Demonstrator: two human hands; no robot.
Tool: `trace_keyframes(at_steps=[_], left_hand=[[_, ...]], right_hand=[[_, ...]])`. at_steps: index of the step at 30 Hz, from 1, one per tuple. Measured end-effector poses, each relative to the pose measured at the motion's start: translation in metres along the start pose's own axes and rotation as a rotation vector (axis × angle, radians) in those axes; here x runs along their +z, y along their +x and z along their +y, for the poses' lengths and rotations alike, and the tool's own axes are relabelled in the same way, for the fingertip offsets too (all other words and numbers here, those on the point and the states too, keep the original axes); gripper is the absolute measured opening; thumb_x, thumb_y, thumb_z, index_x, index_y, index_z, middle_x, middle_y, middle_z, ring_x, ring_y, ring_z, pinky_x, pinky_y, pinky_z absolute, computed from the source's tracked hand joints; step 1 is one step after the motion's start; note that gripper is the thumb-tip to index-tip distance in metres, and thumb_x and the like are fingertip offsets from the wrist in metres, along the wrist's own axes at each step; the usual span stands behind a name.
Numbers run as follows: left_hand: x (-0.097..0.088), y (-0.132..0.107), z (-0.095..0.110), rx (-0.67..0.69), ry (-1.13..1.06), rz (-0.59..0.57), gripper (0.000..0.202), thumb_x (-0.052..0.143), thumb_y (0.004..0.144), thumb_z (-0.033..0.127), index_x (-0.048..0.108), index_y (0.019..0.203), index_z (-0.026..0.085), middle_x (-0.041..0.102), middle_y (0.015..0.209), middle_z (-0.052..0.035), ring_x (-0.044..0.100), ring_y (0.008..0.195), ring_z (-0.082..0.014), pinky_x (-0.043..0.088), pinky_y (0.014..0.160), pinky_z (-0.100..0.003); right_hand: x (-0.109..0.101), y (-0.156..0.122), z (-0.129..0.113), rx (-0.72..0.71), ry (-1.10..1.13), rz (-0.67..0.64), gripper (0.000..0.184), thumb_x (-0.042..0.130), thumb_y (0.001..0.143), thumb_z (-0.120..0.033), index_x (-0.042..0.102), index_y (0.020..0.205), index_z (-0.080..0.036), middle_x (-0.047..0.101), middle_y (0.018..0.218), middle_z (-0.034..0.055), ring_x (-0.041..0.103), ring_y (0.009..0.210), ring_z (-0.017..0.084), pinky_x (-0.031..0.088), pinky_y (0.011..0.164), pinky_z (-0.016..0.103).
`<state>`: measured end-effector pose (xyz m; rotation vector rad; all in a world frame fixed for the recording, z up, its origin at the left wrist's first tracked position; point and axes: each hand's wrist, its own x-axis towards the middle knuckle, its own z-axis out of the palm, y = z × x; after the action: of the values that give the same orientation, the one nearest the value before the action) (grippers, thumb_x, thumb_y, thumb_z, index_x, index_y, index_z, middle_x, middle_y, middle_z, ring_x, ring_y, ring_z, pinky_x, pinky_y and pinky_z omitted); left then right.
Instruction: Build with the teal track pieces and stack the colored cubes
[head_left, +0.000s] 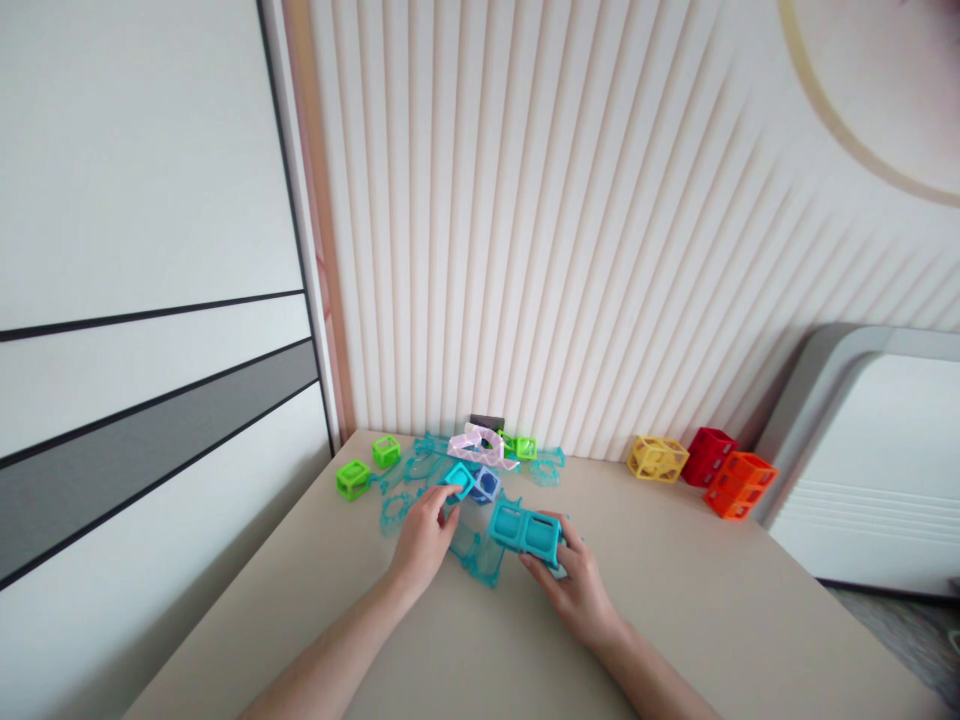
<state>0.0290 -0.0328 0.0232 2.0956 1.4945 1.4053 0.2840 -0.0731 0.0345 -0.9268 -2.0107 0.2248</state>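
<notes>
Here left hand point(421, 535) pinches teal tile point(459, 479), right hand point(576, 585) grips teal blocks point(525, 531)

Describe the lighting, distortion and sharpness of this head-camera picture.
Head view: soft, even light, faint shadows under the hands; wide-angle bending fans the ribbed wall panel outward; the teal plastic block pair in the right hand looks slightly soft, and the left hand is similar.

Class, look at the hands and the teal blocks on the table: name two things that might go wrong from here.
1. The right hand holds the joined teal pair only at one end, so the pair may split or drop.
2. The left hand pinches a teal cube amid loose clear tiles; a sweep of either hand might scatter them or knock the pink piece.
</notes>
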Motion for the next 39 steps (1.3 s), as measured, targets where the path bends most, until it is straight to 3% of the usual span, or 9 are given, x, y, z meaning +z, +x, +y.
trace_keyframes(at_steps=[18, 30, 39], left_hand=[[0.005, -0.001, -0.003, -0.072, 0.006, -0.001, 0.016, 0.056, 0.084, 0.020, 0.063, 0.099, 0.021, 0.066, 0.083, -0.0015, 0.060, 0.066, -0.0176, 0.051, 0.066, -0.031], [0.010, 0.000, -0.008, -0.075, -0.022, 0.070, 0.014, 0.056, 0.075, 0.014, 0.055, 0.086, 0.022, 0.062, 0.081, -0.0008, 0.062, 0.076, -0.0204, 0.051, 0.073, -0.034], [0.010, 0.001, -0.009, -0.107, -0.042, 0.144, 0.009, 0.051, 0.080, 0.021, 0.053, 0.089, 0.022, 0.058, 0.079, -0.0008, 0.059, 0.068, -0.0194, 0.049, 0.067, -0.032]], right_hand=[[-0.001, 0.001, -0.004, 0.009, 0.000, -0.012, 0.014, 0.062, 0.093, -0.032, 0.072, 0.095, -0.024, 0.064, 0.115, 0.0108, 0.067, 0.103, 0.025, 0.055, 0.090, 0.034], [0.000, 0.000, -0.001, 0.014, 0.001, -0.032, 0.014, 0.062, 0.094, -0.031, 0.072, 0.100, -0.024, 0.064, 0.118, 0.0115, 0.066, 0.107, 0.025, 0.055, 0.093, 0.035], [-0.001, 0.000, -0.003, 0.023, -0.019, -0.056, 0.017, 0.060, 0.095, -0.033, 0.073, 0.099, -0.023, 0.064, 0.117, 0.0120, 0.066, 0.107, 0.026, 0.056, 0.093, 0.036]])
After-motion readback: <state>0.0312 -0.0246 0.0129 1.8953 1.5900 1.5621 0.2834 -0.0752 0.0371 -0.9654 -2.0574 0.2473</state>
